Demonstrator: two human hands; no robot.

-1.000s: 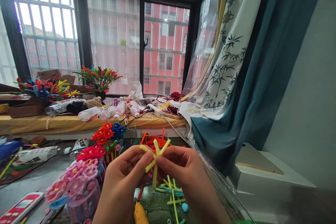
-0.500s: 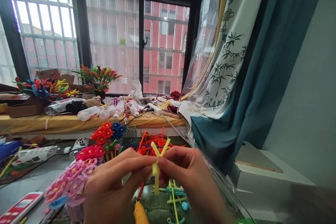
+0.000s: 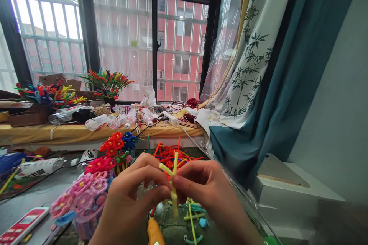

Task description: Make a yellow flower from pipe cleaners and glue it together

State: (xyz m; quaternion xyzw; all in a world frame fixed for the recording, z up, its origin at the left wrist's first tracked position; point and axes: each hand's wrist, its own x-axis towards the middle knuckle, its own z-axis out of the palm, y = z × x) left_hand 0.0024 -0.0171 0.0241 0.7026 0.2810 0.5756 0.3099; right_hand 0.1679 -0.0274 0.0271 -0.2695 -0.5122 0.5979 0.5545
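Between my fingertips is a pale yellow pipe cleaner piece (image 3: 174, 199). Two short ends fork upward from it and a thicker stem points down. My right hand (image 3: 205, 187) pinches it at the fork with thumb and forefinger. Thumb and forefinger of my left hand (image 3: 135, 195) press together against its left side, near the middle; the other fingers are curled. Below the hands, more yellow pipe cleaner strips (image 3: 191, 218) lie on the dark green surface, beside a small blue pompom (image 3: 204, 222) and an orange-yellow tool (image 3: 155, 231) whose kind I cannot make out.
Pink pipe cleaner flowers (image 3: 83, 195) stand left of my hands, with red flowers (image 3: 115, 143) behind. A heap of red pipe cleaners (image 3: 169, 153) lies beyond. Plastic bottles (image 3: 97, 122) line the windowsill. A red-and-white device (image 3: 24, 224) is at lower left.
The fork of the yellow piece has turned: one end now stands nearly upright, the other leans left. My left fingers have shifted slightly down along it.
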